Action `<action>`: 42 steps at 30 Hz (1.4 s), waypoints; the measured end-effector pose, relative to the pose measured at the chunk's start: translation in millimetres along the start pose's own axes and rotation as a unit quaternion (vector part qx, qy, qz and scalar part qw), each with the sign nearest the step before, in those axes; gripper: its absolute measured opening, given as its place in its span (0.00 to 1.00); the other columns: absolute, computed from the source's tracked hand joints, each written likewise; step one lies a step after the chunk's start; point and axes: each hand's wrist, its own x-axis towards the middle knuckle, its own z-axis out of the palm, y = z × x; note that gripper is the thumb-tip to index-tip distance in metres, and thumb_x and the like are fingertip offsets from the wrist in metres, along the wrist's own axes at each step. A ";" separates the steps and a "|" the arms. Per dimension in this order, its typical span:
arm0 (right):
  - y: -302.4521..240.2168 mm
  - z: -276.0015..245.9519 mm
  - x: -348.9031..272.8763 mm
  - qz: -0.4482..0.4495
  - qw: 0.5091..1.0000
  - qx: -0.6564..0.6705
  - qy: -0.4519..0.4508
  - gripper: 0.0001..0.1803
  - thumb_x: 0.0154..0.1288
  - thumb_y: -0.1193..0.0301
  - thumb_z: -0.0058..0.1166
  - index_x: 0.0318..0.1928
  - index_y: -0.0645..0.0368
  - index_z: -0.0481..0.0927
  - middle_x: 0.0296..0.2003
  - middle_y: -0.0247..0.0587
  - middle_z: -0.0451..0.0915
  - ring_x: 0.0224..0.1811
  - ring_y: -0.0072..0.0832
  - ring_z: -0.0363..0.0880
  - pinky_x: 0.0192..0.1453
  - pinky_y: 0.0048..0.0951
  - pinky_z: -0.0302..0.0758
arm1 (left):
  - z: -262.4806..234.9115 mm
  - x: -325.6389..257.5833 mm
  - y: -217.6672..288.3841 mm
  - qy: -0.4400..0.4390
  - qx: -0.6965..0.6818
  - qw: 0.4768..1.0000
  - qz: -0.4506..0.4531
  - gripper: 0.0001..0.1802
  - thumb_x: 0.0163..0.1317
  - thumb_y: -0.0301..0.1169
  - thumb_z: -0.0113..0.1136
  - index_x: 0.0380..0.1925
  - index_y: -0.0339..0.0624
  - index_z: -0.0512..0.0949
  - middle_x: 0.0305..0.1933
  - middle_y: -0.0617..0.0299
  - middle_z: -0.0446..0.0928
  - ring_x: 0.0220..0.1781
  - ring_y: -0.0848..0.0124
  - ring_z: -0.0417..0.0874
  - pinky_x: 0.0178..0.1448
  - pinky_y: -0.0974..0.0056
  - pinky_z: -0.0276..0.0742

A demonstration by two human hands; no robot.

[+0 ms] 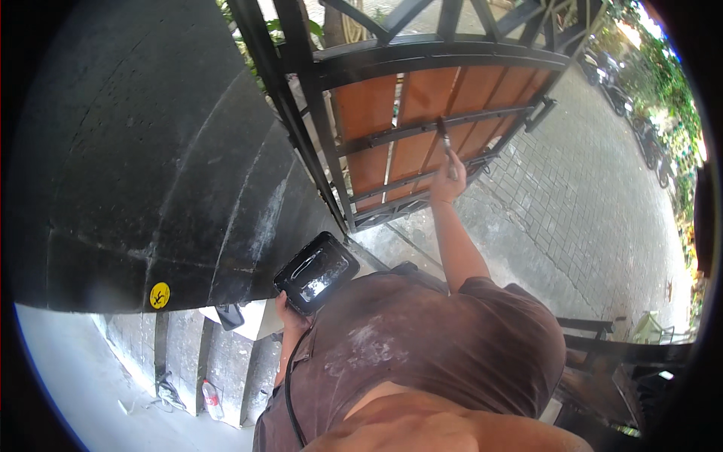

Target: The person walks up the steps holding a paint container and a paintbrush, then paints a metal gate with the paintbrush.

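Observation:
My right hand [449,181] is closed around the handle of a paintbrush [445,142], reaching up and forward. The brush's bristle end meets, or is very close to, a black horizontal bar [392,136] of a metal gate [444,51]. Behind that bar run reddish-brown panels [365,105] with narrow gaps between them. Low on the left, my left hand [291,313] grips the near edge of a black rectangular tray [300,258], held beside my body. Glossy dark liquid that looks like paint lies in the tray, with bright reflections on it.
A dark wall [151,151] with a round yellow sticker [160,295] rises on the left. Below it are a dark phone-like object [230,316] on a white surface and a plastic bottle [212,399]. Paving [572,196] stretches right, towards parked motorcycles [648,143].

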 end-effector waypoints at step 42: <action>-90.1 -97.3 -67.4 0.513 0.768 0.332 -0.192 0.19 0.76 0.55 0.54 0.60 0.51 0.77 0.45 0.35 0.84 0.22 0.11 0.63 0.26 0.18 0.64 | 20.4 8.6 22.4 -0.067 -0.086 0.983 -0.148 0.30 0.63 0.44 0.57 0.60 0.36 0.74 0.61 0.47 0.79 0.62 0.49 0.80 0.70 0.43 0.71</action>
